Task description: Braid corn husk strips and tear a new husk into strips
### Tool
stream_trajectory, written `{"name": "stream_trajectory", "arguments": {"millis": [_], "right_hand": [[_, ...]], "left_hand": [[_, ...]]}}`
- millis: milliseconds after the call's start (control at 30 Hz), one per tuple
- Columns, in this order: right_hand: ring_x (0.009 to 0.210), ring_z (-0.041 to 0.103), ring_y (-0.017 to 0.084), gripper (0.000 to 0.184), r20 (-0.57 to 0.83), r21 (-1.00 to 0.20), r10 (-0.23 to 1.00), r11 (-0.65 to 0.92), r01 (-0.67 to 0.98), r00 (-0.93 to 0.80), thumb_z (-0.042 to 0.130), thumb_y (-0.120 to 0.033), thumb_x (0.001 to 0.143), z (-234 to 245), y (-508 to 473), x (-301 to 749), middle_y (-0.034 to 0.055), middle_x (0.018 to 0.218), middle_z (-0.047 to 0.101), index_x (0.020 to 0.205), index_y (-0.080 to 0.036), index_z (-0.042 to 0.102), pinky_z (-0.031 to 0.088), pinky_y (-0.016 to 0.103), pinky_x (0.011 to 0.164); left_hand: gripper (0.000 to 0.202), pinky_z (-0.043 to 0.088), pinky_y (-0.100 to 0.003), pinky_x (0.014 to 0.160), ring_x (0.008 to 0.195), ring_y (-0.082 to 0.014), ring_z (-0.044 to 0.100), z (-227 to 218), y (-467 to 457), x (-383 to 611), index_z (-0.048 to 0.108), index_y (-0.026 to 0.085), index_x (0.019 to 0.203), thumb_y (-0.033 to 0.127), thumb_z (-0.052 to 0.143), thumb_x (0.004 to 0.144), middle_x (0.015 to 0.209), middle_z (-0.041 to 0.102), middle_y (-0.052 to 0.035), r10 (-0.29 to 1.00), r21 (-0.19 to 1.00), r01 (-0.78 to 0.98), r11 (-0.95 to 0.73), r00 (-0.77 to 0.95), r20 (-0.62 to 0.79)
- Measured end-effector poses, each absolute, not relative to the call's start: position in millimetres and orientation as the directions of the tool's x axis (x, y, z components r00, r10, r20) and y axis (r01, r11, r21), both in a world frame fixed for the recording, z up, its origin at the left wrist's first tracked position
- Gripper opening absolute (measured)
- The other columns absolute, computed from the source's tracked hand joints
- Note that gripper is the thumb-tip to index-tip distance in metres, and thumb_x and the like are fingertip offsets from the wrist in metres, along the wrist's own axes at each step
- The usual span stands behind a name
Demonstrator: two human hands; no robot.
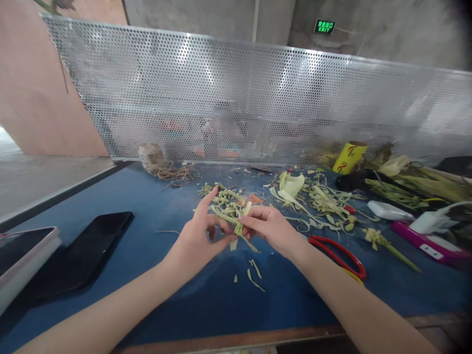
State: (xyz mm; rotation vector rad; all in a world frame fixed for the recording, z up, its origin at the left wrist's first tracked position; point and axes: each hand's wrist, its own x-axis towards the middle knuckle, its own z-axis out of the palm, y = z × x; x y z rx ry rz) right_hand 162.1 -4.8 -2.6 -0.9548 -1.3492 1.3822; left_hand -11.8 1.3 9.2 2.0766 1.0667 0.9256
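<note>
Between my two hands is a bundle of pale green plant strips (pixel 240 229), perhaps part of a flower stalk. My left hand (pixel 201 227) pinches its left side with thumb and curled fingers, index finger raised. At its right side my right hand (pixel 271 227) grips it between thumb and fingertips. Just beyond the hands lies a heap of green plant bits (pixel 224 195). A few thin cut strips (pixel 255 276) are on the blue table (pixel 206 300) below. Red-handled scissors (pixel 341 253) lie by my right forearm, partly hidden.
Left are a black phone (pixel 99 246) and a white-edged device (pixel 27 260). Twine (pixel 173 172) sits at the back beside a perforated metal screen (pixel 228 93). On the right are plant scraps (pixel 326 199), a yellow roll (pixel 349 157), a magenta power strip (pixel 429 243) and a loose stalk (pixel 394 251).
</note>
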Motion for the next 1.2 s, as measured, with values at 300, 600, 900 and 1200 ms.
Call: {"name": "stream_trajectory", "arguments": {"millis": [300, 600, 900, 1200], "right_hand": [[0.050, 0.049, 0.008, 0.024, 0.104, -0.991, 0.983, 0.115, 0.064, -0.152, 0.064, -0.039, 0.067, -1, -3, 164, -0.0011, 0.055, 0.057, 0.061, -0.016, 0.061, 0.042, 0.024, 0.055], [0.049, 0.047, 0.008, 0.022, 0.136, -0.989, 0.991, 0.137, 0.056, -0.018, 0.062, -0.036, 0.069, 2, -2, 166, -0.0025, 0.054, 0.055, 0.060, -0.017, 0.060, 0.039, 0.022, 0.052], [0.046, 0.046, 0.005, 0.018, 0.070, -0.997, 0.993, 0.065, -0.052, -0.100, 0.061, -0.033, 0.072, 2, -3, 164, -0.0042, 0.053, 0.054, 0.066, -0.016, 0.062, 0.037, 0.019, 0.048], [0.055, 0.052, 0.006, 0.019, 0.162, -0.987, 0.967, 0.159, -0.029, -0.196, 0.061, -0.035, 0.073, 0, -4, 169, -0.0026, 0.059, 0.057, 0.068, -0.017, 0.063, 0.042, 0.020, 0.057]], "left_hand": [[0.095, 0.046, -0.027, 0.062, 0.058, -0.0139, 0.057, 6, 3, -11, -0.006, 0.021, 0.137, 0.024, 0.061, 0.069, 0.065, 0.062, 0.0028, 0.858, 0.827, 0.387, -0.408, 0.473, 0.202], [0.085, 0.048, -0.031, 0.068, 0.062, -0.0139, 0.058, 3, 3, -12, 0.008, 0.022, 0.136, 0.022, 0.061, 0.069, 0.064, 0.059, 0.0043, 0.830, 0.860, 0.336, -0.384, 0.533, 0.163], [0.049, 0.046, -0.027, 0.058, 0.062, -0.0141, 0.053, 11, 3, -15, 0.044, 0.024, 0.121, 0.040, 0.054, 0.076, 0.075, 0.058, -0.0012, 0.818, 0.692, 0.487, -0.533, 0.504, 0.276], [0.016, 0.035, -0.037, 0.091, 0.103, -0.0197, 0.046, 15, 15, -22, 0.062, 0.024, 0.088, 0.028, 0.046, 0.084, 0.103, 0.059, -0.0034, 0.571, 0.329, 0.471, -0.819, 0.728, 0.380]]}}
